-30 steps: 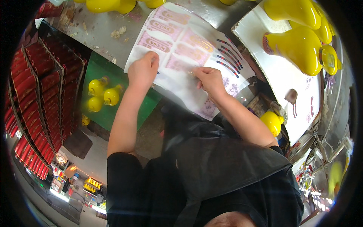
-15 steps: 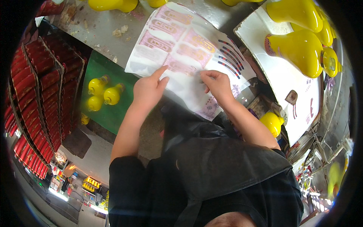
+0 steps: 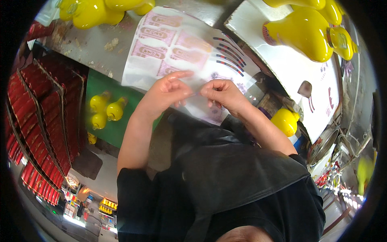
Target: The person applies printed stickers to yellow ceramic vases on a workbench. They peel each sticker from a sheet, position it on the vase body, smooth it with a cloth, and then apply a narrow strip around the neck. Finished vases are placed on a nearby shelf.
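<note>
A sheet of decals (image 3: 135, 74), pale with pink and purple printed labels and dark curved strips, lies on the table in front of me. Above its near part my hands meet, fingertips almost together. My right hand (image 3: 223, 96) pinches a small purplish piece (image 3: 196, 94), perhaps a decal; it is too small to make out well. My left hand (image 3: 167, 92) has its thumb and fingertips at the other end of this piece, the index finger stretched over the sheet. The fingers cover part of the print.
Several yellow gourd-shaped bottles (image 3: 304, 35) lie on a white board (image 3: 274, 66) at the right and at the far left table edge. Three more yellow bottles (image 3: 115, 110) stand on a green surface (image 3: 125, 131). Stacked red slatted racks (image 3: 44, 113) fill the left. Another yellow bottle (image 3: 285, 122) is beside my right forearm.
My hands have come together, the left moving right and the right moving left, with a small purplish piece now between their fingertips. The view has shifted, so the sheet appears farther left.
</note>
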Motion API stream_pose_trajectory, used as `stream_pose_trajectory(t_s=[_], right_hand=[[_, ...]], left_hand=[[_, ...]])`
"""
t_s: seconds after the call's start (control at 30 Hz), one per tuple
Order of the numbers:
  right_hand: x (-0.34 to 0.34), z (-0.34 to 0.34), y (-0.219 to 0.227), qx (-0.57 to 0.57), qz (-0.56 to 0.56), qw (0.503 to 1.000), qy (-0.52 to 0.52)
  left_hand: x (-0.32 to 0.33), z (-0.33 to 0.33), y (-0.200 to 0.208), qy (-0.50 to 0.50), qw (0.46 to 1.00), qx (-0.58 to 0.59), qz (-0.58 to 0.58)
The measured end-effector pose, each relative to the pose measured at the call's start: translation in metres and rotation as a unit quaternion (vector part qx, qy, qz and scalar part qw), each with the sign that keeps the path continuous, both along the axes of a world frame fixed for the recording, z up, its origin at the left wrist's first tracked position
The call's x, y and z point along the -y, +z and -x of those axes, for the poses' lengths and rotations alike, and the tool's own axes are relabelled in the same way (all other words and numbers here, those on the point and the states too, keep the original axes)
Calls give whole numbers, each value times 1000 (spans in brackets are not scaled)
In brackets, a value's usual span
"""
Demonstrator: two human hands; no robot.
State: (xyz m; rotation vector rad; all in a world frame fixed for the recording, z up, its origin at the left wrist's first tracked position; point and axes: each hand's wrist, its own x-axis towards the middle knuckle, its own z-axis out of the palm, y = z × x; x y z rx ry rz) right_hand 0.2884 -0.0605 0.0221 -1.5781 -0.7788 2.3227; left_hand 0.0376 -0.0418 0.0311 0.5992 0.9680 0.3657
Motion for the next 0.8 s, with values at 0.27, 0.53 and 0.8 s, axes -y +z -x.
stream_pose_trajectory(t_s=[0.27,0.53,0.8], right_hand=[[18,-46,1,192,-111,968,-119],[22,-68,-35,416,-183,883,-114],[24,-75,-41,418,-168,889,-81]], left_hand=[[-9,-68,-43,-99,959,-164,-209],[-16,-110,-64,-54,759,-417,-497],[14,-113,-72,-140,658,-320,-667]])
